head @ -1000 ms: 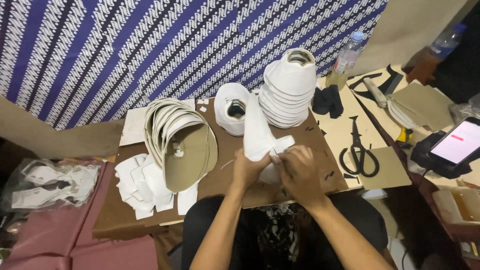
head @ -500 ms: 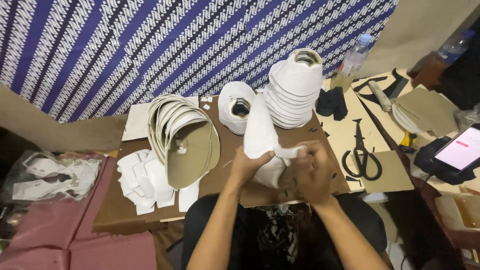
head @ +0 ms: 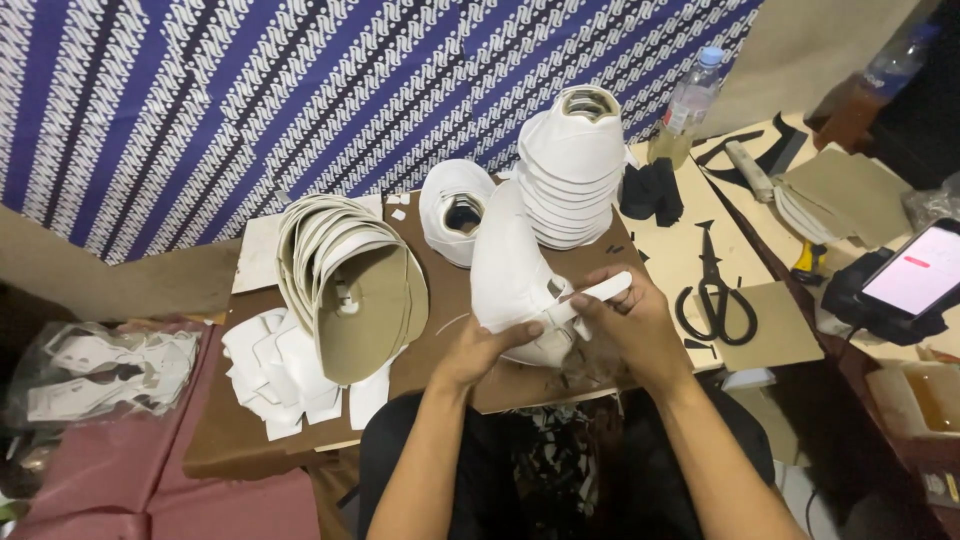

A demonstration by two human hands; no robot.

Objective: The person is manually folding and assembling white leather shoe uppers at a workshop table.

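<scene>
A white shoe upper (head: 510, 270) stands on end on the brown board (head: 440, 310) in front of me. My left hand (head: 480, 345) grips its lower edge from the left. My right hand (head: 630, 320) pinches a narrow white strip (head: 600, 292) against the upper's right side. Just behind stands a tall stack of finished white uppers (head: 572, 175), with a single white upper (head: 452, 205) to its left. A fanned pile of tan and white curved pieces (head: 350, 275) leans at the left of the board.
Flat white cut pieces (head: 275, 370) lie at the board's left front. Black scissors (head: 712, 290), a water bottle (head: 690, 95), a black cloth (head: 650, 190) and a phone with a lit screen (head: 918, 270) sit to the right. A bag of white pieces (head: 100, 375) lies at far left.
The view has shifted slightly. My right hand has pulled the white strip out further to the right of the upper; my left hand keeps its grip.
</scene>
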